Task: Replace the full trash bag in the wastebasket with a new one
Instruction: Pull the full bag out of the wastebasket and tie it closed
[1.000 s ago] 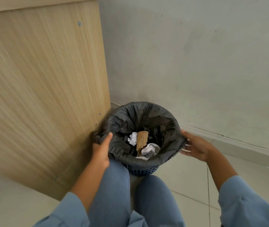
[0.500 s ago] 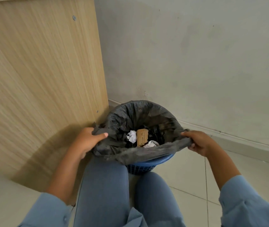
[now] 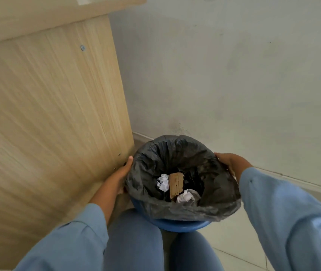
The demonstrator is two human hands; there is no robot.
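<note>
Grey plaster wall (image 3: 234,75) behind, pale floor tiles (image 3: 234,241) below, light wood-grain desk panel (image 3: 48,114) filling the left. Wedged in the corner just beside that panel: blue wastebasket (image 3: 181,225), only its near rim showing under the black trash bag (image 3: 175,151), whose near edge hangs loose over that rim. Blue-sleeved arms reaching in from both sides, knees in blue trousers below. Left hand (image 3: 121,174) pressed against the bag's left side, thumb up along the plastic, fingers hidden behind it, so grip unclear. Right hand (image 3: 229,161) curled over the bag's right edge, seemingly gripping the film. Inside, small: brown cardboard scrap (image 3: 176,184) upright between two crumpled white paper wads (image 3: 163,181).

Likely snags from here: thin film tearing if yanked against the rim; far edge possibly caught on the back rim, lifting the basket too; mouth left open, tipping paper out onto the tiles; tight gap by the panel cramping the left hand.
</note>
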